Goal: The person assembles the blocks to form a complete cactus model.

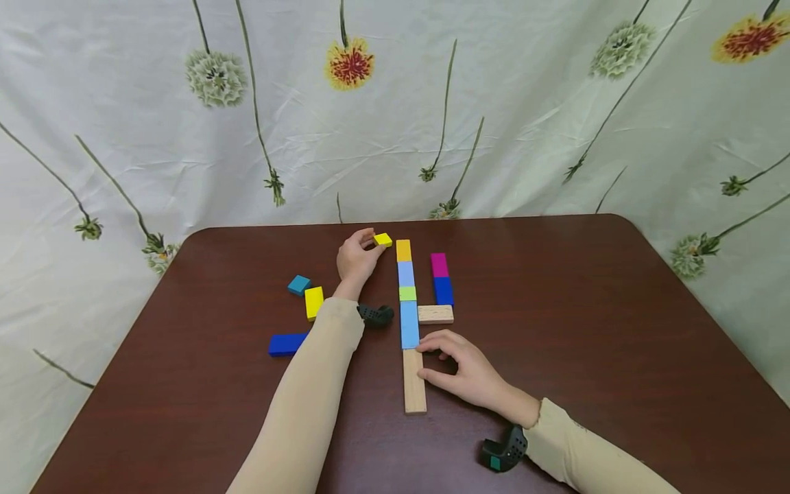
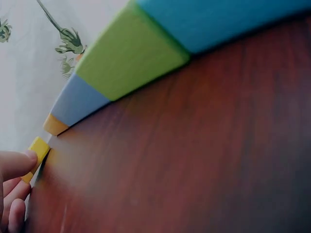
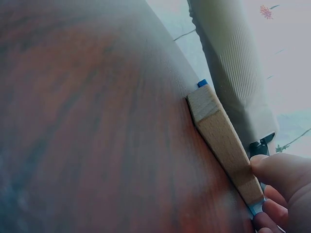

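My left hand (image 1: 358,257) pinches a small yellow block (image 1: 382,239) between thumb and fingers, just left of the far end of a row of blocks. In the left wrist view the pinched yellow block (image 2: 39,148) is close to the row's orange end block (image 2: 56,124). Nearer me in that row come a periwinkle block (image 1: 405,274), a green block (image 1: 407,293), a light blue block (image 1: 409,324) and a plain wooden block (image 1: 415,384). My right hand (image 1: 472,370) touches the row's right side, thumb at the wooden block, fingertips by the light blue one.
Right of the row, a short wooden block (image 1: 435,314) lies crosswise, with a dark blue block (image 1: 443,291) and a magenta block (image 1: 439,265) beyond it. To the left lie a teal block (image 1: 299,285), a yellow block (image 1: 314,302) and a blue block (image 1: 286,344), partly behind my left sleeve.
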